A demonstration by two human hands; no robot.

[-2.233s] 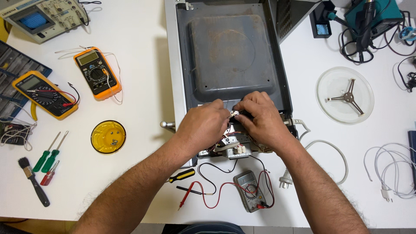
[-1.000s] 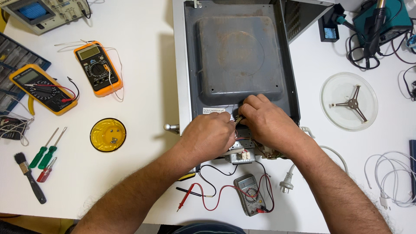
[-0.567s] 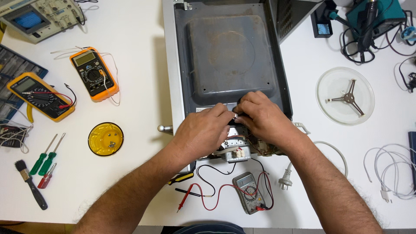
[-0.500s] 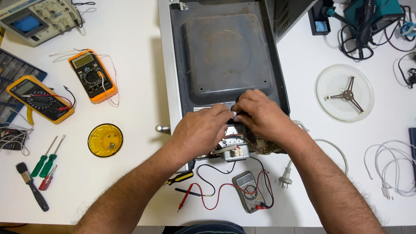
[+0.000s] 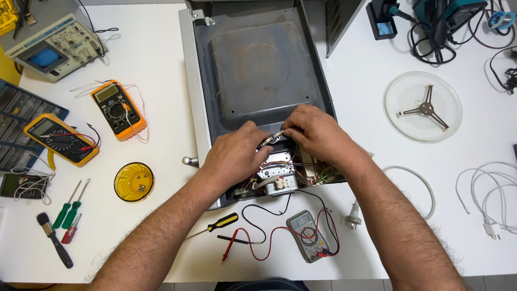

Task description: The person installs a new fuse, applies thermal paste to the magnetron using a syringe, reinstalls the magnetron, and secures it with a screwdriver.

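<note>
my electronics repair bench

an oscilloscope (image 5: pixel 56 46), three multimeters (image 5: pixel 117 109), screwdrivers (image 5: pixel 70 207) and a soldering station (image 5: pixel 441 16) surround the opened microwave oven (image 5: pixel 258 70) on my white table (image 5: pixel 156 64).

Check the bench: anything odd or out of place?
The microwave chassis lies opened, its wiring exposed where left hand and right hand meet. Its glass turntable and roller ring sit out on the table. No spills.

The left hand (image 5: pixel 237 153) and right hand (image 5: pixel 315 132) covered most of the small part (image 5: pixel 276 135) between their fingertips. The wires (image 5: pixel 280 161) below were too small to tell apart.
</note>
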